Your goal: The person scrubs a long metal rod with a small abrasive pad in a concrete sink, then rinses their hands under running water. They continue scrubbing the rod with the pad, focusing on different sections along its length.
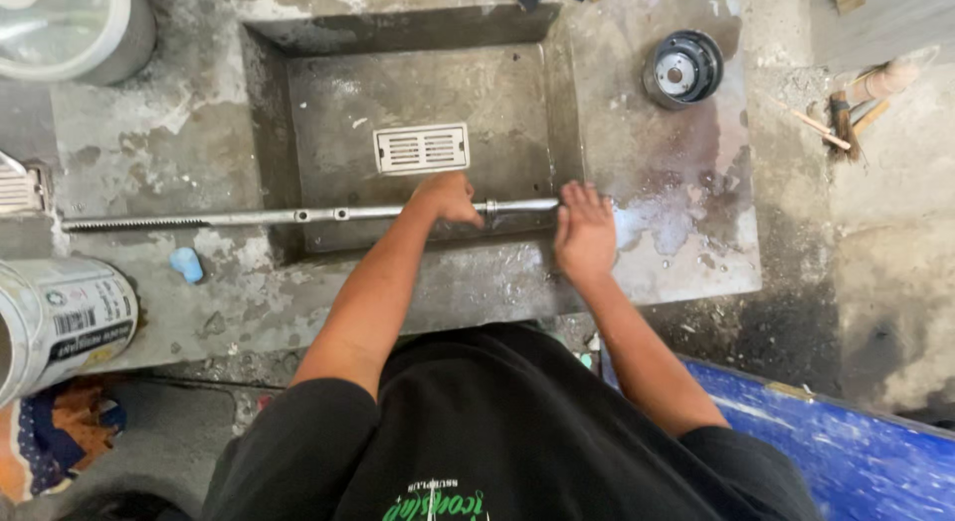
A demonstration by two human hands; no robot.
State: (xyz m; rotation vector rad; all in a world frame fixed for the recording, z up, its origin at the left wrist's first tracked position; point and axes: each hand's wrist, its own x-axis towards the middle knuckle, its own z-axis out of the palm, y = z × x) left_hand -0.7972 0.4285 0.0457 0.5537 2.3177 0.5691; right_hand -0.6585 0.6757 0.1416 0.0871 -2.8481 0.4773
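Gripping a long metal rod (298,216) that lies across a shallow concrete basin (318,113), the left hand (448,198) is closed around it near its middle. Just beside it, the right hand (584,232) wraps the rod's end. A slotted drain cover (421,148) sits behind the rod, a round metal part (682,69) farther right.

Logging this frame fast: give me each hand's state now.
Left hand: closed around the long metal rod above the concrete basin.
Right hand: grip on the rod's right end, fingers curled over it.
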